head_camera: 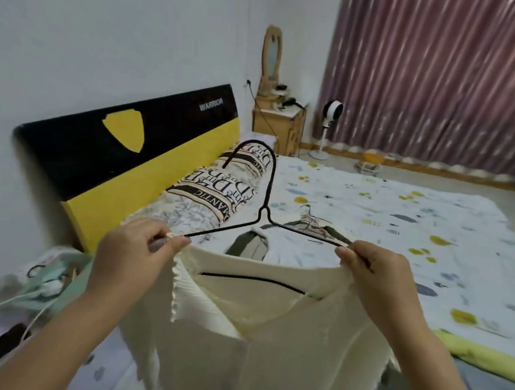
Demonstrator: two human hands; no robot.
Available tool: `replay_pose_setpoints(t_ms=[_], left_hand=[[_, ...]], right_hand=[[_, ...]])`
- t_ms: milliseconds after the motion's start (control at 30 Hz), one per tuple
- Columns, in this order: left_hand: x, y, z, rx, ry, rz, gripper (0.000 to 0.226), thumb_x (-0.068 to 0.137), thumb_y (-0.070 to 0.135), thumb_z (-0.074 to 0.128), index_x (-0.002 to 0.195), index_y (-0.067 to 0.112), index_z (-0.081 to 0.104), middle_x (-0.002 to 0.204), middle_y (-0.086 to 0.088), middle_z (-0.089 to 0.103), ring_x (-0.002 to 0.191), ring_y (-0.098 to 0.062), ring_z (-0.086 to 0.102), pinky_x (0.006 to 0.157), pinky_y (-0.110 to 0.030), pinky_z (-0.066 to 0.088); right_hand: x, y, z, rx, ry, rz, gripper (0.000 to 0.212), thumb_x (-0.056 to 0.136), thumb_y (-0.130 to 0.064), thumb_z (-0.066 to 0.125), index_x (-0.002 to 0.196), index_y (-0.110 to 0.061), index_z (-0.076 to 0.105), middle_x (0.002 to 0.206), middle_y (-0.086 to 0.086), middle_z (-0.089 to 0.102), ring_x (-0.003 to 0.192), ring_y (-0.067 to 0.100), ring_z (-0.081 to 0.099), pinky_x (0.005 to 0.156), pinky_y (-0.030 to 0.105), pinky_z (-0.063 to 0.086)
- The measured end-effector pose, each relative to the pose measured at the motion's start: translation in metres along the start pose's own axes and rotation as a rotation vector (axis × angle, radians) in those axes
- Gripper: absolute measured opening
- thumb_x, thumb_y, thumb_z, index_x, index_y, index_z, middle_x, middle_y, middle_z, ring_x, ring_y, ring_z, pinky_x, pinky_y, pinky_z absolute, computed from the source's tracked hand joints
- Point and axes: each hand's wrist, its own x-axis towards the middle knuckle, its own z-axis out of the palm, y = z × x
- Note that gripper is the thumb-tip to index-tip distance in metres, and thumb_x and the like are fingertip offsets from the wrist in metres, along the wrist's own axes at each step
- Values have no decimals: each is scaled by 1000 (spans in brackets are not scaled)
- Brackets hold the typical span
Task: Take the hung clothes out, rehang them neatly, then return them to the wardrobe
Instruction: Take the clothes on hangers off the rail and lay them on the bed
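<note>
Both hands up in front over the bed (370, 207). Left hand (132, 253) pinches the cream top (271, 346) at its left shoulder, fingers (178, 244) pressed together on the fabric right where the hanger (266, 195) arm goes in. Right hand (375, 274) pinches the right shoulder the same way, fingers curled on fabric and the wire end. Hanger is black wire, hook up and tilted away from the camera; its bottom bar shows through the neckline, so the top sits on it, hanging down between the forearms. Another garment (253, 245), white with dark green, lies flat on the bed just behind the top, with a second hanger (312, 220) on it. Pillow (220, 189) against the black and yellow headboard (117, 156). Nightstand (280, 127) with mirror, fan (330, 115) and curtain (438, 70) at the far side.
</note>
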Motion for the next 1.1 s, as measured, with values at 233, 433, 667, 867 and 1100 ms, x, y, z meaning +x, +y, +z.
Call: replay_pose_setpoints(t_ms=[233, 433, 667, 867, 1100], left_hand=[[40, 47, 108, -81, -67, 8, 27, 70, 27, 78, 58, 12, 60, 53, 9, 50, 53, -4, 41, 53, -16, 30], [64, 65, 177, -142, -160, -57, 27, 73, 30, 76, 57, 17, 57, 56, 9, 51, 57, -3, 44, 50, -20, 30], [117, 66, 253, -169, -231, -97, 25, 76, 32, 73, 60, 21, 58, 59, 11, 52, 59, -3, 44, 51, -21, 29], [183, 43, 340, -224, -277, -125, 29, 78, 31, 71, 58, 24, 52, 60, 9, 51, 58, -5, 45, 49, -22, 28], [249, 4, 468, -282, -392, -191, 30, 82, 29, 67, 59, 22, 48, 63, 5, 51, 59, -13, 47, 52, -27, 34]], right_hand=[[51, 86, -23, -41, 29, 105, 35, 89, -28, 58, 67, -1, 56, 54, 10, 49, 54, 19, 38, 53, 32, 27], [92, 140, -22, -75, 1, 170, 33, 89, -28, 59, 64, -7, 57, 48, -4, 41, 50, 13, 36, 51, 31, 27], [159, 188, 4, -90, -26, 252, 34, 91, -28, 57, 60, -14, 54, 49, -5, 43, 52, 12, 39, 51, 30, 28], [239, 223, 48, -147, -6, 293, 35, 92, -31, 55, 59, -18, 49, 52, -5, 45, 60, 19, 44, 52, 30, 28], [322, 277, 123, -279, -2, 388, 20, 94, -29, 48, 88, -14, 59, 76, 6, 62, 82, 30, 55, 65, 35, 36]])
